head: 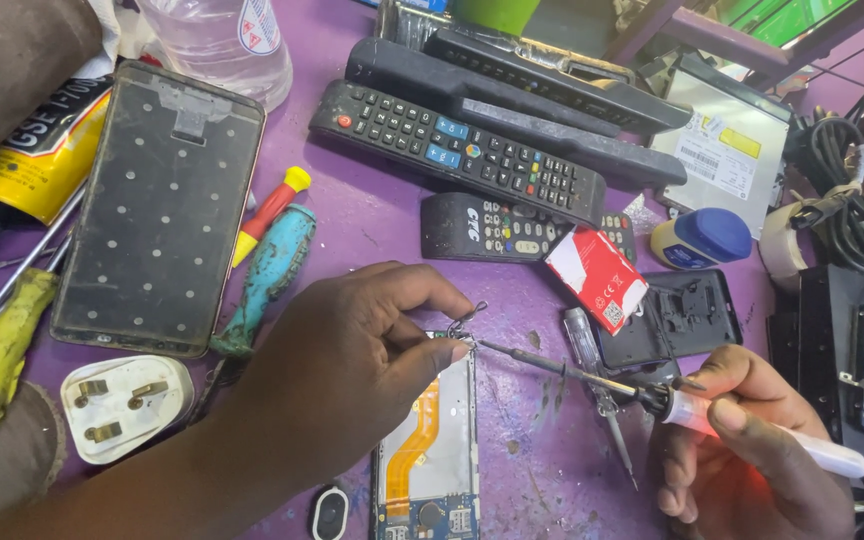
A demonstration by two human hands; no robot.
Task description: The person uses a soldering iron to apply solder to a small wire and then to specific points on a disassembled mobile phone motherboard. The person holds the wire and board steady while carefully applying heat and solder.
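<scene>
My left hand (352, 350) pinches a thin strand of solder wire (470, 317) over the top edge of an opened phone (432, 450), whose orange flex cable and blue board show. My right hand (742, 450) grips a white soldering iron (752, 425) with a red glow at its collar. Its long dark tip (532, 358) reaches left to the phone's top corner, right beside my left fingertips and the solder.
On the purple table lie a bare phone frame (157, 210), red and teal screwdrivers (267, 270), a white plug (122, 405), several black remotes (462, 150), a red-white battery (597, 275), a clear-handled screwdriver (592, 375), a blue-capped jar (702, 238), coiled cable (852, 220).
</scene>
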